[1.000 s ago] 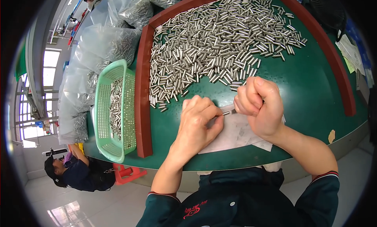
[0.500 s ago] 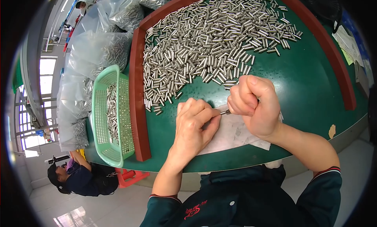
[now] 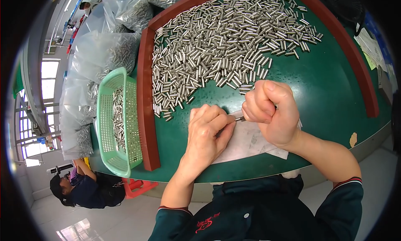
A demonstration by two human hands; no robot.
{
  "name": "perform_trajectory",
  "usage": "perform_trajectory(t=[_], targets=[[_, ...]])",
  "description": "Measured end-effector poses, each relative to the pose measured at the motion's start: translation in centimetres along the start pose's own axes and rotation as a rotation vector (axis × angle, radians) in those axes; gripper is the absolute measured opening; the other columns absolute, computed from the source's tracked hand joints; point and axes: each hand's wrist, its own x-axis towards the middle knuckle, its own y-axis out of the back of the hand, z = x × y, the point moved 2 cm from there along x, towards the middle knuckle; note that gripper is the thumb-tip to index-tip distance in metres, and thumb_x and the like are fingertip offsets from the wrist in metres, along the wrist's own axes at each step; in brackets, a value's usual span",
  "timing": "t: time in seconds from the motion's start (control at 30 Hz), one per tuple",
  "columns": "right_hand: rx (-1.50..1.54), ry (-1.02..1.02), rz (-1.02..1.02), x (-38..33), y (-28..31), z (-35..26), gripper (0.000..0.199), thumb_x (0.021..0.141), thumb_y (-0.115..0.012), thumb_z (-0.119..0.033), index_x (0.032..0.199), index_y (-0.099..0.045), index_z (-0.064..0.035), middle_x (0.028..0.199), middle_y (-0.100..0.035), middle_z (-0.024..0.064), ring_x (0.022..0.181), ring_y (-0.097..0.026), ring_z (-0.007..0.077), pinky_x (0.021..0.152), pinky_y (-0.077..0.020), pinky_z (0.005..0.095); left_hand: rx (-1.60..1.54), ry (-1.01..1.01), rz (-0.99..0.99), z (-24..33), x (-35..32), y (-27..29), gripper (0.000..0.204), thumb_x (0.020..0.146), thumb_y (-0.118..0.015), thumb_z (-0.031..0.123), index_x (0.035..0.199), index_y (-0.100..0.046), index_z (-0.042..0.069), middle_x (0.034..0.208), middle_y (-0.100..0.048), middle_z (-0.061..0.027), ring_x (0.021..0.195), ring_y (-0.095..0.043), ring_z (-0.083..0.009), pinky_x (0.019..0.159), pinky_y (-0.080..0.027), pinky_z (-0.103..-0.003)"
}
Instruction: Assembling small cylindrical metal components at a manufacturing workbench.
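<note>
In the middle of the frame lay the short silver metal pin (image 3: 238, 119), and we judged that it might slip if the bare left hand (image 3: 204, 130) loosened its pinch, since little of its length showed; dropped toward the loose heap of silver metal pins (image 3: 217, 49) at upper centre, it could be lost among look-alikes. A crooked push from the bare right hand (image 3: 275, 111) might also tilt it. Our left thumb and forefinger were closed on one end of the pin, above the smudged white sheet (image 3: 246, 145) on the dark green tabletop (image 3: 334, 86). Our right fingers were curled into a tight fist at its other end; what that fist hid, we could not tell.
</note>
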Motion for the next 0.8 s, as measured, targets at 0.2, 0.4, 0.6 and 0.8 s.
perform_trajectory(t=[0.2, 0.4, 0.6, 0.8], targets=[[-0.02, 0.015, -0.015, -0.2, -0.3, 0.0, 0.037, 0.085, -0.034, -0.022, 0.051, -0.026, -0.01, 0.044, -0.024, -0.0028, 0.041, -0.019, 0.0069, 0.04, -0.0182, 0.0231, -0.027, 0.002, -0.017, 0.0, 0.1, 0.0, 0.009, 0.064, -0.064, 0.003, 0.071, -0.059, 0.006, 0.066, -0.049, -0.0023, 0.063, -0.047, -0.0193, 0.062, -0.031, -0.03], [-0.048, 0.047, -0.045, -0.6, -0.8, 0.2, 0.033, 0.084, -0.036, -0.015, 0.053, -0.026, -0.0066, 0.049, -0.026, -0.0026, 0.046, -0.022, 0.0056, 0.042, -0.0195, 0.0224, -0.038, -0.001, -0.04, -0.1, 0.3, 0.0, 0.008, 0.064, -0.063, 0.003, 0.068, -0.058, 0.006, 0.066, -0.049, -0.0019, 0.063, -0.047, -0.0188, 0.062, -0.031, -0.03], [-0.071, 0.077, -0.029, -0.4, -1.0, 0.5, 0.033, 0.084, -0.037, -0.014, 0.054, -0.026, -0.0063, 0.05, -0.026, -0.003, 0.047, -0.022, 0.0054, 0.042, -0.0192, 0.0229, -0.008, 0.003, -0.033, 0.1, 0.4, 0.1, 0.007, 0.064, -0.063, 0.003, 0.067, -0.057, 0.006, 0.064, -0.048, -0.0018, 0.062, -0.047, -0.0184, 0.061, -0.03, -0.03], [-0.087, 0.078, -0.005, -0.6, -0.8, 0.3, 0.035, 0.085, -0.035, -0.017, 0.052, -0.026, -0.008, 0.047, -0.025, -0.0025, 0.045, -0.021, 0.0065, 0.042, -0.0193, 0.0235, 0.042, 0.004, -0.029, 0.5, 0.2, 0.2, 0.008, 0.064, -0.064, 0.002, 0.069, -0.058, 0.005, 0.066, -0.05, -0.0028, 0.064, -0.049, -0.0187, 0.061, -0.034, -0.03]])
